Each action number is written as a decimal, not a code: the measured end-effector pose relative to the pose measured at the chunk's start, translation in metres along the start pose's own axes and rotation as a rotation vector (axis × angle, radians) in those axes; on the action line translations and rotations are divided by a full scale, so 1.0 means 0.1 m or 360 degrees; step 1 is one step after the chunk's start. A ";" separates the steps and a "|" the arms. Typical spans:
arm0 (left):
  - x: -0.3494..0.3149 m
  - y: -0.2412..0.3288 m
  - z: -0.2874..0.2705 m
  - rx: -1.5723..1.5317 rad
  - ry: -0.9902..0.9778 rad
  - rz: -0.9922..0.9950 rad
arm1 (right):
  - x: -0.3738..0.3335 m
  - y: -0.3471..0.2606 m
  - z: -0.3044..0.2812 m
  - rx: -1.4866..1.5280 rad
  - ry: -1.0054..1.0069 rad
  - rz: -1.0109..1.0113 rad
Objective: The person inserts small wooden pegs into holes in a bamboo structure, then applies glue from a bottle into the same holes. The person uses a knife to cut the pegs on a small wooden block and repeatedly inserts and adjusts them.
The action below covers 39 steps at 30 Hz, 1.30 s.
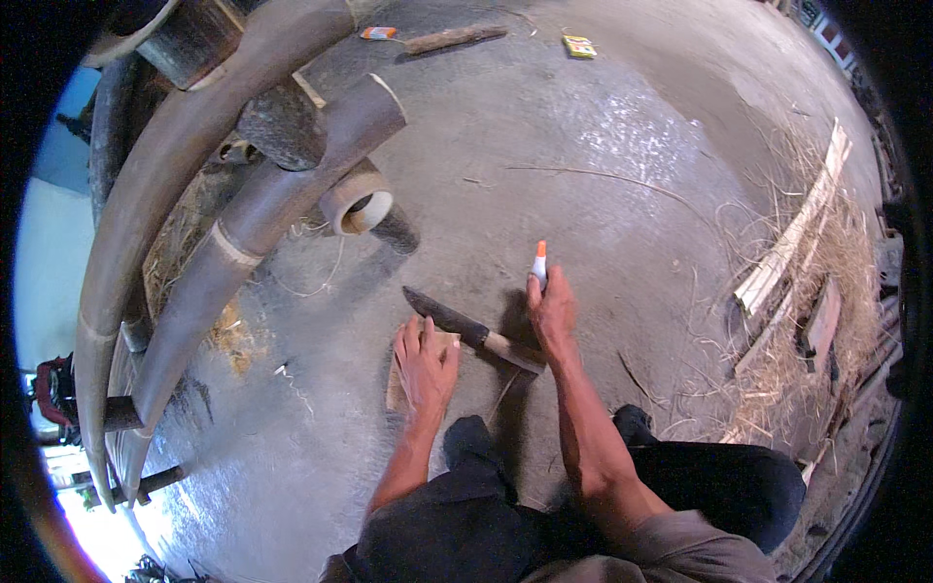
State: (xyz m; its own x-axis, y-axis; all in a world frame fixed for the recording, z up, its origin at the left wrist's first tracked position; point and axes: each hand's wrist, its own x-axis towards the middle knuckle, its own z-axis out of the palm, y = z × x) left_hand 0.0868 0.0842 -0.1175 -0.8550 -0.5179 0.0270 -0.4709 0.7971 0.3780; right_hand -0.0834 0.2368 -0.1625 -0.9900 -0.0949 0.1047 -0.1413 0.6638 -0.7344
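In our right hand [552, 316] we hold a small white bottle [539, 266] upright above the floor [622, 262], its orange tip pointing away from us; the fingers are closed around it. Our left hand [425, 371] rests on a flat wooden block [397, 387], fingers slightly spread. Just beyond the block lies a knife [452, 318], aslant, its dark blade toward the left and its handle near our right wrist. Farther left we see thick bamboo poles [199, 267]. To our right are pale strips [795, 225] among loose shavings [777, 389]; ahead, a short stick [457, 39] and a yellow packet [578, 47].
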 end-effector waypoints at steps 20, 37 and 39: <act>1.16 -0.48 -3.91 0.0785 0.1624 0.0231 | 0.62 -1.77 -0.59 0.1003 -0.0879 -0.0632; 1.34 -0.81 -3.85 0.1265 0.1932 0.0341 | 0.65 -2.08 -0.20 0.1170 -0.0688 -0.0511; 1.34 -0.81 -3.84 0.1287 0.1950 0.0332 | 0.63 -2.12 -0.21 0.1165 -0.0610 -0.0538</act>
State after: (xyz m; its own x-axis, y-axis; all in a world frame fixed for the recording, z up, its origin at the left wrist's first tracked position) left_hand 0.0941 -0.1693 0.2111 -0.4030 0.0192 0.9150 -0.7073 0.6280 -0.3246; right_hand -0.1156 0.1056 0.0141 -0.8087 -0.5285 0.2581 -0.2603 -0.0720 -0.9628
